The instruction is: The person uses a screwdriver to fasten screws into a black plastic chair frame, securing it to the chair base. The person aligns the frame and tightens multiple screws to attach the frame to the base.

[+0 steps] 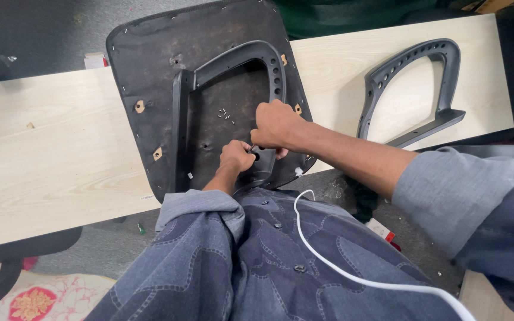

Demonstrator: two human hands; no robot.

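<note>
Both hands work at the near end of the dark armrest (pixel 227 77) lying on the upturned seat base (pixel 150 53), at the bench's (pixel 49 154) near edge. The left hand (pixel 236 157) is pinched shut on something too small to identify; the right hand (pixel 276 125) is fisted, seemingly around a small tool. The loose screws (pixel 226 114) nearby could roll away if the seat is jolted.

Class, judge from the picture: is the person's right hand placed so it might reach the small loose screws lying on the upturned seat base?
Probably yes. The right hand sits just beside the loose screws on the seat base, with nothing lying between them.
</note>
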